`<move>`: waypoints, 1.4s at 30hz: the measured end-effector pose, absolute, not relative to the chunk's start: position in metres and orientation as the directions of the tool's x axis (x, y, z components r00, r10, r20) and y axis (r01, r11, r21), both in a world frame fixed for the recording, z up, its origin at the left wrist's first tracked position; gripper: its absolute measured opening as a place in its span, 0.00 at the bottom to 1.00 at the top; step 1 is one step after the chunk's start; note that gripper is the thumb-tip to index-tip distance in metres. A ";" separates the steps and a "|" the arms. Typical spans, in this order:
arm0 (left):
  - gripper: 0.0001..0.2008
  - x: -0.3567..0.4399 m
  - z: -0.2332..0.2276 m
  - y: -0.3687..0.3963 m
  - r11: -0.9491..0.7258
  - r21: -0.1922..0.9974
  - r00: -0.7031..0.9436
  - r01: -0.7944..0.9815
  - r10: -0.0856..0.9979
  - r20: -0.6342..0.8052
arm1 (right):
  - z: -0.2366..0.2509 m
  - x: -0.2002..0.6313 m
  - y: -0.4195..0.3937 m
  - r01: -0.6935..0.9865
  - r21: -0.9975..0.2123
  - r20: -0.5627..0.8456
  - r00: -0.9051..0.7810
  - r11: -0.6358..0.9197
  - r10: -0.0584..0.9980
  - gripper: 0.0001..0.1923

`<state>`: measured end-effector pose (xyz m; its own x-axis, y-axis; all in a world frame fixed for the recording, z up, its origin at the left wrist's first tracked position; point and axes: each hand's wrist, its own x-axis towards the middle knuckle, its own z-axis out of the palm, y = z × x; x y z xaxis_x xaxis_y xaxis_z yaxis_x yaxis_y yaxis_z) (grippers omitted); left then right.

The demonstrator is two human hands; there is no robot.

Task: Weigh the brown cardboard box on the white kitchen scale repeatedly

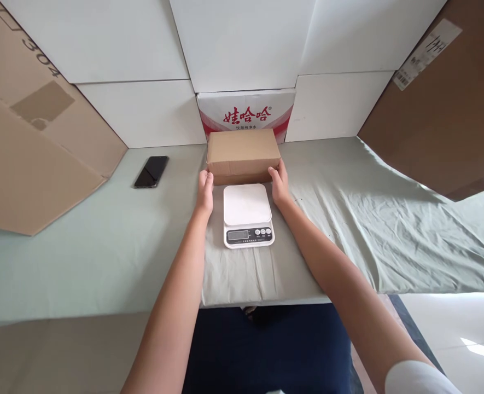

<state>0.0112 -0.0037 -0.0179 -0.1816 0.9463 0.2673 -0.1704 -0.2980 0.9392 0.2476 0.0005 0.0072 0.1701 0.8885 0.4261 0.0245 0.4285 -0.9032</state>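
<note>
A closed brown cardboard box (243,152) rests on the table just behind a white digital kitchen scale (248,214). My left hand (205,190) presses against the box's left near corner, and my right hand (279,182) grips its right near corner. Both hands clasp the box from the sides. The scale's platform carries nothing, and its display and buttons face me.
A black phone (151,171) lies on the pale green cloth (102,241) to the left. A red-and-white printed carton (245,113) stands behind the box. Large brown cardboard sheets lean at the far left (28,148) and far right (442,115). White panels form the back wall.
</note>
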 end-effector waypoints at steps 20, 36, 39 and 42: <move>0.35 0.013 -0.010 -0.009 -0.241 0.958 -0.133 -0.158 0.966 0.221 | 0.005 0.250 0.005 0.029 -0.927 0.373 0.204 0.375 0.905 0.29; 0.37 0.007 -0.005 -0.013 -0.202 0.978 -0.048 -0.050 0.979 0.199 | 0.005 0.251 -0.004 0.069 -0.927 0.375 0.210 0.369 0.903 0.27; 0.37 0.006 -0.006 -0.013 -0.199 0.980 -0.045 0.002 0.979 0.198 | 0.004 0.250 -0.004 0.069 -0.933 0.359 0.206 0.352 0.911 0.27; 0.37 0.003 -0.006 -0.012 -0.200 0.979 -0.051 0.037 0.978 0.202 | 0.000 0.251 -0.001 0.050 -0.930 0.365 0.210 0.363 0.907 0.28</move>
<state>0.0033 -0.0124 -0.0060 -0.0508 0.9780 0.2021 0.0372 -0.2004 0.9790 0.2510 -0.0007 0.0000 0.2098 0.9069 0.3653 0.0500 0.3632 -0.9304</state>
